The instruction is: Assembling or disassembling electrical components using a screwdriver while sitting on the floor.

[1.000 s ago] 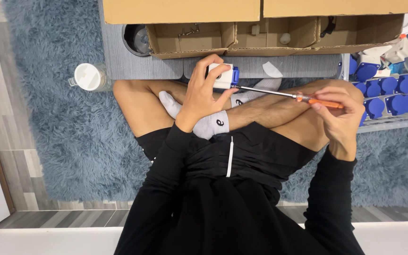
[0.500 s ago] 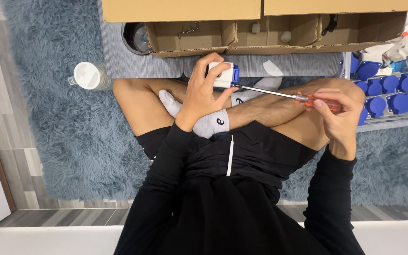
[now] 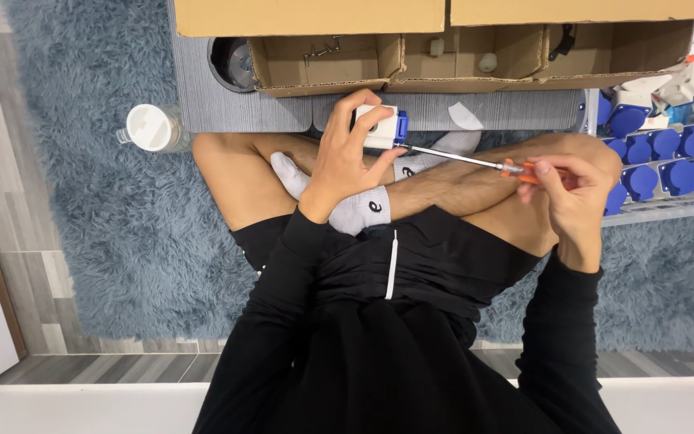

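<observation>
Little has shifted since the earlier frame: the left hand [image 3: 347,157] still clasps the white-and-blue socket [image 3: 383,128] above the crossed legs, and the right hand [image 3: 568,193] pinches the orange-handled screwdriver [image 3: 475,161], tip at the socket. Two cardboard boxes [image 3: 323,64] hold small parts; a wire rack [image 3: 668,205] holds about seven blue sockets [image 3: 660,153].

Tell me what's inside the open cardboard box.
The open cardboard box shows three compartments: a few small metal parts on the left, two small pale pieces in the middle, a dark item on the right. The top flaps hide the back.
</observation>
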